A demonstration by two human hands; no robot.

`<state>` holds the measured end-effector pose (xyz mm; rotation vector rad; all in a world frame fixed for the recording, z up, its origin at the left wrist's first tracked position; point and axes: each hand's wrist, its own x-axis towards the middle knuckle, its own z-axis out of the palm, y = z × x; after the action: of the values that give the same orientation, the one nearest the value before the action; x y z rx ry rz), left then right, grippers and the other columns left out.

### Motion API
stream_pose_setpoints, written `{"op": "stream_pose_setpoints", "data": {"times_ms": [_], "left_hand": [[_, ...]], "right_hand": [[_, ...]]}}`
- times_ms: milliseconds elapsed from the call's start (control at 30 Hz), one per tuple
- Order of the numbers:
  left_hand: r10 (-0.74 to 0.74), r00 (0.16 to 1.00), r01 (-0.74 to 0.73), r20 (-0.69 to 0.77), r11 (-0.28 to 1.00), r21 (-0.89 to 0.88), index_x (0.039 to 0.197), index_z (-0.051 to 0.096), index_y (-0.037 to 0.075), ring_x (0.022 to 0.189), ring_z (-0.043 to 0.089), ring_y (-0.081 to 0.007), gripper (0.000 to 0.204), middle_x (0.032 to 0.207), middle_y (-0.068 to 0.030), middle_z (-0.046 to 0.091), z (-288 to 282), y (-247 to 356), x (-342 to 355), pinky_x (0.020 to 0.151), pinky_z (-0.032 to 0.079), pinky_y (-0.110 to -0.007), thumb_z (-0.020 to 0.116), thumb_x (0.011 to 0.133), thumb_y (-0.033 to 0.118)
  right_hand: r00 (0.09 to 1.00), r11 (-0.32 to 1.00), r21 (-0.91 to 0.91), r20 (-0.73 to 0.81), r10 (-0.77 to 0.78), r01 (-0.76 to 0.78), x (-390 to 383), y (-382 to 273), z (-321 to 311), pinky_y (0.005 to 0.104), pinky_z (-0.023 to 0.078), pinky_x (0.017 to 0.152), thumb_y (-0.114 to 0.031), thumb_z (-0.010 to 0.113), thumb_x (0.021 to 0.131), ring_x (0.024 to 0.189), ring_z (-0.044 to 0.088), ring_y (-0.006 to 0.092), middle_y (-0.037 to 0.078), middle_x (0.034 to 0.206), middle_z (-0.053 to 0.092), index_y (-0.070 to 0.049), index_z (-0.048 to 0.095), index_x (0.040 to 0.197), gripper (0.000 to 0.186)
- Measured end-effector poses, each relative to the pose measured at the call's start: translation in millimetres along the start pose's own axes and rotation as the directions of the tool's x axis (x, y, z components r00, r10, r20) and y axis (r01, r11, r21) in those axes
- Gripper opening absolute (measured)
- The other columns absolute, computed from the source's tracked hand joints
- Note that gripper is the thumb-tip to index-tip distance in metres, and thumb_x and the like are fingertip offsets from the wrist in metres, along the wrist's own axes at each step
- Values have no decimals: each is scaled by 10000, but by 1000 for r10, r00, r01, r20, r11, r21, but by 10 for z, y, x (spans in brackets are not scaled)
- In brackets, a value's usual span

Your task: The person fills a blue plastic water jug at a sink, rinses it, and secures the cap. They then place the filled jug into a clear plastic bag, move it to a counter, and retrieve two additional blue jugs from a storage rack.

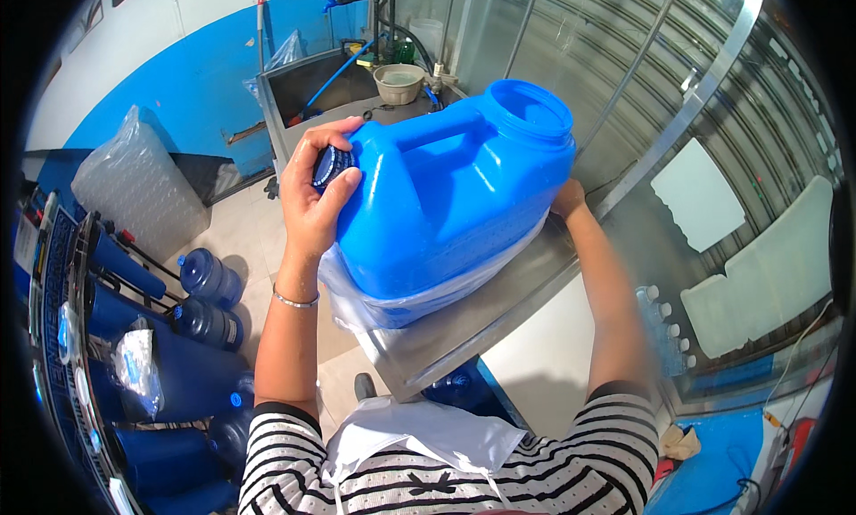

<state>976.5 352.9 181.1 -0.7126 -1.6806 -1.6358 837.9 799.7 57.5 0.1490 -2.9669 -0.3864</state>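
Observation:
A large blue plastic jug [464,203] stands tilted at the steel counter [499,323], its wide round mouth [533,109] uncovered at the far right. Thin clear plastic film [428,305] wraps its lower part. My left hand [316,181] is at the jug's left upper corner, thumb and fingers closed round a small dark blue ribbed cap [334,167]. Whether that cap is fixed to the jug I cannot tell. On the jug's right side, below the mouth, my right hand [569,197] reaches behind it, and its fingers are hidden.
Beyond the jug is a steel sink [312,82] with a beige basin [399,84] at its edge. Several blue water bottles [211,276] stand on the floor and rack at left. A glass panel [615,78] rises at right, with small clear bottles [664,328] near it.

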Motion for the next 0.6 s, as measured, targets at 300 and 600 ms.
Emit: {"op": "stream_pose_setpoints", "data": {"times_ms": [300, 600], "left_hand": [[-17, 1000, 18, 16, 999, -49, 935, 551, 39, 1083, 563, -215, 288, 1196, -155, 630, -13, -71, 52, 968, 400, -325, 661, 736, 214], [-32, 999, 35, 35, 994, -102, 956, 571, 39, 1069, 551, -200, 312, 1211, -166, 617, -39, -199, 140, 973, 401, -320, 661, 730, 234]], "right_hand": [[983, 988, 56, -122, -135, 142, 311, 67, 127, 425, 555, 748, -195, 543, 874, 902, 689, 323, 137, 992, 709, -131, 711, 996, 217], [948, 969, 27, -218, -233, 245, 243, 219, 438, 423, 555, 743, -197, 572, 856, 889, 689, 324, 145, 999, 705, -118, 705, 998, 211]]}}
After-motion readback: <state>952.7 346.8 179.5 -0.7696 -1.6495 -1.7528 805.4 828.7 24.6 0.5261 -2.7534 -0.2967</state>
